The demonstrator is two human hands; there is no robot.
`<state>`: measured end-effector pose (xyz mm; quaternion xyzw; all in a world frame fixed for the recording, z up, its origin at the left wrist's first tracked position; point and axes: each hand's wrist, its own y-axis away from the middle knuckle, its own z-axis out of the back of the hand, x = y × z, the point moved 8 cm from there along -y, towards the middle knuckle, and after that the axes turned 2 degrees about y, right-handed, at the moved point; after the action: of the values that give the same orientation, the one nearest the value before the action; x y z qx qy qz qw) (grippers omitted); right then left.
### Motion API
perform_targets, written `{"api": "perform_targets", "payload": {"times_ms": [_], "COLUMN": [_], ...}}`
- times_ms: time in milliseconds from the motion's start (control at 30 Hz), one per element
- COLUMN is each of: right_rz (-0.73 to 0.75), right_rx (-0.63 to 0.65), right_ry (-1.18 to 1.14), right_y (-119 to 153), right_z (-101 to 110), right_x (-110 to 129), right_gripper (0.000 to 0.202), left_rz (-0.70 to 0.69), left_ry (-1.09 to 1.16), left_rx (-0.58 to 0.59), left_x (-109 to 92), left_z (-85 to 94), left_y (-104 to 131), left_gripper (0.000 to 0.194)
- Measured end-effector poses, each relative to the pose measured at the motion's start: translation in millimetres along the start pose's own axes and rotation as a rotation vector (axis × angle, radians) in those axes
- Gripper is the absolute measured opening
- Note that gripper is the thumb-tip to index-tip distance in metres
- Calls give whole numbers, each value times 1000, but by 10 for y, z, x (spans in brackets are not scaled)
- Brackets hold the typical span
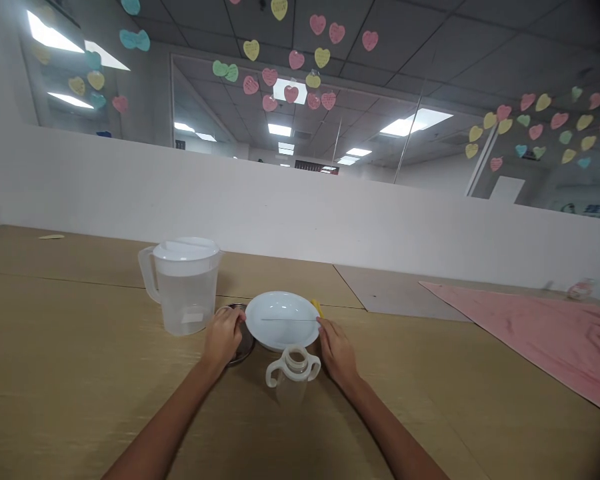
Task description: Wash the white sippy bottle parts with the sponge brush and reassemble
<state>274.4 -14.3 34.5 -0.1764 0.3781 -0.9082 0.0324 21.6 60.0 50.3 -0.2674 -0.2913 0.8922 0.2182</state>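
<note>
A white bowl stands on the table in front of me. At its left rim is my left hand, fingers closed together; what they pinch, if anything, is hidden. My right hand is closed at the bowl's right rim, pinching the end of a thin straight rod that reaches left across the bowl. Nearer to me, between my forearms, a clear bottle with white side handles stands upright with its mouth uncovered. Partly under my left hand lies a dark round metal dish or lid.
Left of the bowl stands a translucent lidded pitcher. A yellow object shows behind the bowl's right rim. A pink cloth covers the table's right side, with a grey sheet beside it. A white partition borders the back.
</note>
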Motion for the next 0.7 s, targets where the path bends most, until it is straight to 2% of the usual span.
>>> {"api": "perform_targets", "payload": {"times_ms": [100, 233, 433, 567, 700], "right_rz": [-29, -74, -53, -54, -55], "right_rx": [-34, -81, -127, -142, -132], "right_ry": [-25, -96, -136, -125, -139], "right_y": [3, 11, 29, 38, 38], "right_z": [24, 39, 30, 47, 45], "right_x": [-29, -90, -79, -62, -55], "right_gripper": [33, 31, 29, 28, 27], "left_rz": [43, 54, 106, 136, 197], "left_ry": [-68, -188, -294, -281, -242], "left_rx": [34, 138, 242, 266, 231], "left_x": [54, 46, 119, 121, 105], "left_z": [-31, -145, -278, -244, -131], "left_y": [-2, 26, 67, 66, 45], "left_gripper": [24, 21, 25, 20, 24]}}
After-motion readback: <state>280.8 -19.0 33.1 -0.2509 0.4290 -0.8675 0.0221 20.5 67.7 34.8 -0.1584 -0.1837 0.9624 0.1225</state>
